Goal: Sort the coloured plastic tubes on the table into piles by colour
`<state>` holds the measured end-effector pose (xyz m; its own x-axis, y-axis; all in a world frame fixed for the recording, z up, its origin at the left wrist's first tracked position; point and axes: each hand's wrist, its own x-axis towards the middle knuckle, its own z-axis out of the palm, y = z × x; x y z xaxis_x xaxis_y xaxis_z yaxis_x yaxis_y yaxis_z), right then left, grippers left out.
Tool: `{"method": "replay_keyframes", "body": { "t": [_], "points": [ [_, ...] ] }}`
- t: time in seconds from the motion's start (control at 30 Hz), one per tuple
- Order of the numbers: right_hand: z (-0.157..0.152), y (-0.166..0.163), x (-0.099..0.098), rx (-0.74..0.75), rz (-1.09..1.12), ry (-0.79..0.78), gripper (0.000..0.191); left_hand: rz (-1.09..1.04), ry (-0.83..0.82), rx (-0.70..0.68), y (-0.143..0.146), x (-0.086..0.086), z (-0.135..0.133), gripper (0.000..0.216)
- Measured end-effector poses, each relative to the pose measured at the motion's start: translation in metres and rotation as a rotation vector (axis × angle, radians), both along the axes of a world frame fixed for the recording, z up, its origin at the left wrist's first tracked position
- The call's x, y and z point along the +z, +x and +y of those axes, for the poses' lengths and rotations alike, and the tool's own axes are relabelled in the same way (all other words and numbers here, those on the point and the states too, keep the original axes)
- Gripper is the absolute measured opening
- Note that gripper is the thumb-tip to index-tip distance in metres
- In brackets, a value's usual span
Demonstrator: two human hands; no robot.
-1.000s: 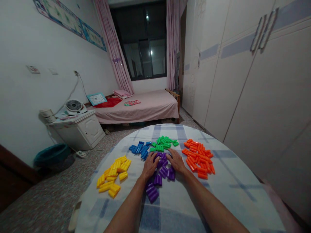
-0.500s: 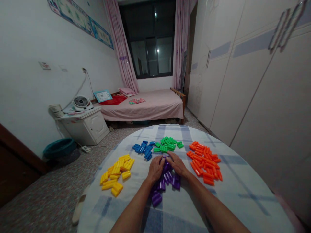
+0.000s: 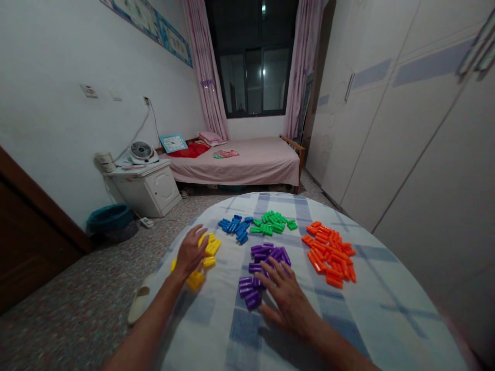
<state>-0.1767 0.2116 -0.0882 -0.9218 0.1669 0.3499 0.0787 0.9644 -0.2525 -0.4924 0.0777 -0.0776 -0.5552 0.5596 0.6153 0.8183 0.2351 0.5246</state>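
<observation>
Five colour groups of small plastic pieces, like short tubes or marker caps, lie on a round table [image 3: 371, 319] with a checked cloth. My left hand [image 3: 190, 251] is over the yellow pieces [image 3: 212, 247], fingers apart, hiding part of that pile; I cannot tell whether it touches them. Above the right side of the purple pieces [image 3: 252, 294] is my right hand [image 3: 288, 296], fingers spread, nothing held. Farther back are the blue pieces [image 3: 235, 225] and the green pieces [image 3: 273, 224]. To the right lie the orange pieces [image 3: 330, 252].
Beyond the table stands a bed [image 3: 247, 159] below a dark window. On the left are a white cabinet [image 3: 145, 190] with a small fan [image 3: 142, 150] and a teal bin [image 3: 110, 219]. A tall wardrobe [image 3: 417, 154] lines the right side.
Both hands were together on the far part of the purple pile. The left has moved left over the yellow pieces; the right has drawn back nearer and opened. The view has shifted slightly.
</observation>
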Motion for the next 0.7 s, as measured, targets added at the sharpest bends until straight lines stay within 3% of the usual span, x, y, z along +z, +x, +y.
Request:
{"method": "replay_keyframes", "body": {
  "t": [0.1, 0.2, 0.33, 0.47, 0.57, 0.7],
  "points": [
    [-0.034, -0.009, -0.005, 0.109, -0.052, -0.005, 0.062, -0.083, 0.014, 0.147, -0.041, -0.028, -0.056, 0.045],
    [-0.042, -0.030, -0.017, 0.091, -0.045, -0.005, 0.046, -0.184, -0.009, 0.087, -0.055, -0.059, -0.083, 0.046],
    [-0.030, -0.053, -0.025, -0.090, -0.024, 0.011, 0.026, -0.263, -0.045, 0.022, -0.038, -0.081, -0.078, 0.051],
    [-0.030, -0.082, -0.014, -0.142, 0.042, -0.057, 0.037, -0.317, 0.010, 0.025, -0.028, -0.082, -0.064, 0.052],
    [-0.035, -0.131, -0.007, -0.053, 0.069, -0.150, 0.045, -0.384, 0.065, 0.089, -0.045, -0.081, -0.059, 0.054],
    [-0.027, -0.215, -0.013, -0.034, 0.018, -0.322, 0.049, -0.380, -0.067, 0.027, -0.072, -0.083, -0.051, 0.057]
  ]
}}
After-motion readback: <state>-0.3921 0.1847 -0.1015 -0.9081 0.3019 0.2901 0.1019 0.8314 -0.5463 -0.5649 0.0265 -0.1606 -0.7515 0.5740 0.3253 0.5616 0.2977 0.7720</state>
